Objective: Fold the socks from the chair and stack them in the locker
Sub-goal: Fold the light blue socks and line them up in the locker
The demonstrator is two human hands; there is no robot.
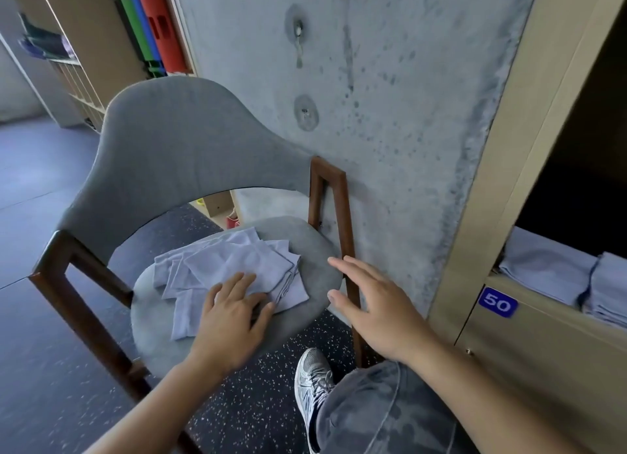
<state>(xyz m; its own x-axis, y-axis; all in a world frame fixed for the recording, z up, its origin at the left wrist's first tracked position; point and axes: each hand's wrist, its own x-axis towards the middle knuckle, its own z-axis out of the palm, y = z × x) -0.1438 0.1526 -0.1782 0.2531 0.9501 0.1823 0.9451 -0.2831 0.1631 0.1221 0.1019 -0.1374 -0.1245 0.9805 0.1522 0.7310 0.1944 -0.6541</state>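
Head view shows the left hand (234, 312) lying flat with fingers spread on the pile of socks (234, 272), apparently pinning the limp cloth so one piece can be sorted out. Just right of it the right hand (376, 309) hovers open and empty off the seat edge of the chair (190, 148). Under the left palm the socks are thin, pale lilac, creased and overlapping; the seat is matte grey fabric on a dark wooden frame. Further right, the locker (529, 324) holds folded stacks (549, 267) already
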